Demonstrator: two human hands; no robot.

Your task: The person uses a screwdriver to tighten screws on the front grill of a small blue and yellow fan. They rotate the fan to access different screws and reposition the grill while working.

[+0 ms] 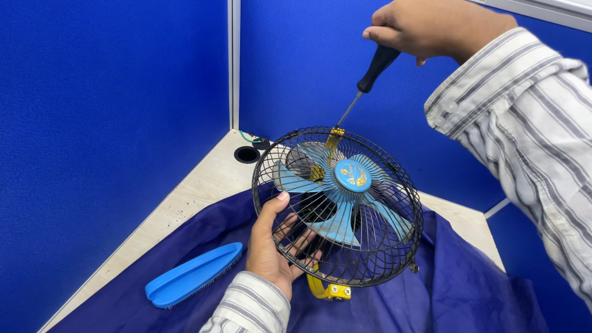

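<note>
A small fan [338, 206] with a black wire cage, light blue blades and a yellow base stands tilted over a dark blue cloth. My left hand [271, 246] grips the cage's lower left rim, thumb on the front wires, fingers behind. My right hand [425, 28] is shut on the black handle of a screwdriver [364, 86]. Its thin shaft slants down to the top of the cage, where the tip meets a yellow clip. Both forearms wear striped sleeves.
A blue plastic brush [192, 274] lies on the dark blue cloth [468, 283] to the left of my left hand. The cloth covers a pale wooden desk [185, 197] with a round cable hole [246, 154]. Blue partition walls enclose the corner.
</note>
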